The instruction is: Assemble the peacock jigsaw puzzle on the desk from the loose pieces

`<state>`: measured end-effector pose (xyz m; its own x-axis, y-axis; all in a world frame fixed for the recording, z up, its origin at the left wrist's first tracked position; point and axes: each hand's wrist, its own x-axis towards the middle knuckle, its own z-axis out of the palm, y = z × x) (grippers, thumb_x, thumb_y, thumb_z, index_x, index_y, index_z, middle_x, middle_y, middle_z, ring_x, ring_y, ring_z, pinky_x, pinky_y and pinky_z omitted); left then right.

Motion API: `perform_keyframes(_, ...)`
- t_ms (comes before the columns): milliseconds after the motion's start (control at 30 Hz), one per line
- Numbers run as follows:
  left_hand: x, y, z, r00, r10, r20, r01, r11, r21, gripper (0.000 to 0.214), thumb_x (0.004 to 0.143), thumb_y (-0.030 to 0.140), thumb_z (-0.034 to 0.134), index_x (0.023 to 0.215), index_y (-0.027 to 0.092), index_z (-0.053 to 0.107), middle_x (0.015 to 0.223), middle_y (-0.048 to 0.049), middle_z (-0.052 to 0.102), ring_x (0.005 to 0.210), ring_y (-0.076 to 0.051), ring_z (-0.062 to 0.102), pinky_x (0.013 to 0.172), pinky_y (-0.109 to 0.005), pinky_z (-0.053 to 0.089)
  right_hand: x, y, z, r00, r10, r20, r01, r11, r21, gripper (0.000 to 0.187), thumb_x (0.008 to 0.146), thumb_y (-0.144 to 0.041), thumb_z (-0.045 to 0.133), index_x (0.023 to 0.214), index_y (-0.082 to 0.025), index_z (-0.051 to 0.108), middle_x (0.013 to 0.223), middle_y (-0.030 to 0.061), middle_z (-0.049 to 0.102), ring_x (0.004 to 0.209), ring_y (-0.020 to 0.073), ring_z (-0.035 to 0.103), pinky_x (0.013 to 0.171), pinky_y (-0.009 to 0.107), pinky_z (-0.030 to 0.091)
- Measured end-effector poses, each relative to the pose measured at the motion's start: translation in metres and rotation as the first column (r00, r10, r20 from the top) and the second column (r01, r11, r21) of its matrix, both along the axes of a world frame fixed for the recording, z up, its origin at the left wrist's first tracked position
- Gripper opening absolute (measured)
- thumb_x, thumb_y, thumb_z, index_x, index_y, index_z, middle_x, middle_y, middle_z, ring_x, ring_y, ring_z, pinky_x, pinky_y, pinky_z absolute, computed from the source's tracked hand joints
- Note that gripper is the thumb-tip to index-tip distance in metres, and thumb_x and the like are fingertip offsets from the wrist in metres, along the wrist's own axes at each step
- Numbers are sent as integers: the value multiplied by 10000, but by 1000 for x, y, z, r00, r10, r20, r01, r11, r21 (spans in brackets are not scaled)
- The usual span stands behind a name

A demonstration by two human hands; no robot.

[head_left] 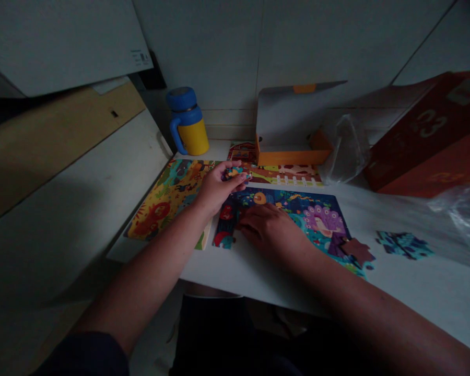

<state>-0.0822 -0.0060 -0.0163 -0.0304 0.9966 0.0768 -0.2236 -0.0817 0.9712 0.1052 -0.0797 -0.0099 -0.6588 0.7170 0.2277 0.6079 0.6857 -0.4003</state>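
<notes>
My left hand is closed in a pinch on a small colourful puzzle piece, held just above the top left edge of the dark blue peacock puzzle. My right hand lies palm down on the lower left part of that puzzle, fingers bent and pressing on the pieces there. A finished yellow lion puzzle lies to the left. Another puzzle with a barn and fence lies behind.
A yellow and blue mug stands at the back. An open orange box sits behind the puzzles, with a clear plastic bag and a red box to its right. Loose teal pieces and a brown piece lie on the white table.
</notes>
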Motion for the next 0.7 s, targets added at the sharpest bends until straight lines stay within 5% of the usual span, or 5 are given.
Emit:
perform_keyframes(200,0,-3,-1,998,-56,-32,56,998,-8,518,763,312,922,1201,197,670,1098,-67,763,938,-182,752,802,-306,632,3,1,7,995,-44,-88,41,998,-43,174,1005,-221,614,1043,-246,782,1098,93,759,1040,261,670,954,413,516)
perform_keyframes(300,0,-5,2,991,-105,-88,111,992,61,513,747,324,933,1182,204,690,1176,-70,752,1004,-193,737,862,-319,618,12,8,14,929,-260,-263,230,963,-139,158,1007,-268,608,1104,-228,727,1056,83,766,911,229,698,822,359,521)
perform_keyframes(400,0,-8,4,967,-148,-208,182,972,151,500,714,306,958,1146,205,727,1215,-73,742,1053,-204,722,911,-317,593,21,19,16,802,-481,-355,400,873,-279,277,989,-430,653,1173,-225,679,1021,77,779,773,206,692,691,331,487)
perform_keyframes(700,0,-13,5,902,-323,-286,361,928,89,548,712,261,958,1215,241,742,1139,-68,742,944,-179,717,850,-327,611,27,36,6,682,-549,-483,191,771,-607,410,888,-621,733,949,-218,687,792,42,748,646,175,655,572,290,486)
